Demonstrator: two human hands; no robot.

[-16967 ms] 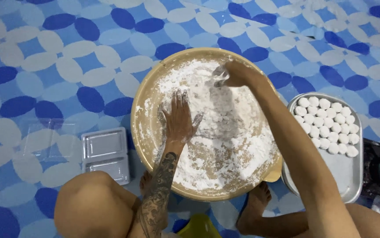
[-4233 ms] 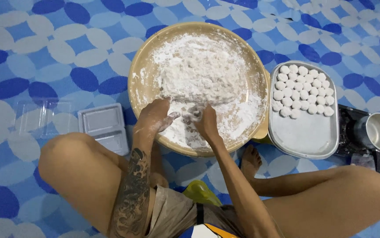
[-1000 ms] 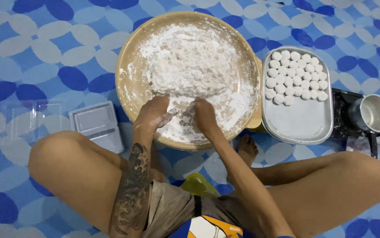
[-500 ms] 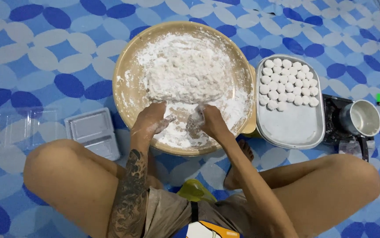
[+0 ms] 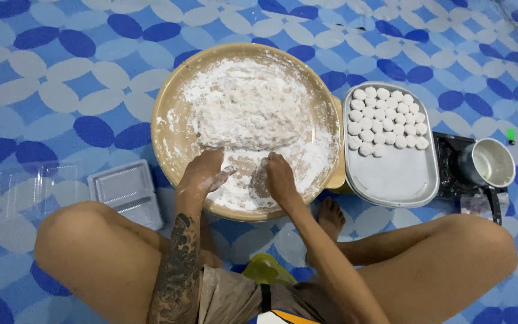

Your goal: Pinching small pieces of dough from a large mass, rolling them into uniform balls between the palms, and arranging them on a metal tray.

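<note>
A wide tan basin (image 5: 169, 114) sits on the patterned floor in front of me, holding a heap of white floury dough (image 5: 244, 111) and loose flour. My left hand (image 5: 202, 171), dusted white, rests curled at the near edge of the heap. My right hand (image 5: 278, 177) is close beside it, fingers bent down into the flour near the basin's front; whether it holds a bit of dough I cannot tell. To the right a metal tray (image 5: 391, 180) carries several rows of small white dough balls (image 5: 384, 120).
A clear plastic lidded box (image 5: 124, 192) lies left of my knee, another clear container (image 5: 34, 186) further left. A small metal pot (image 5: 486, 163) stands on a dark stove at the right. My crossed legs frame the basin's near side.
The view has shifted a little. Both hands stay at the near edge of the flour heap, with my right hand pressed lower into the flour than half a second ago.
</note>
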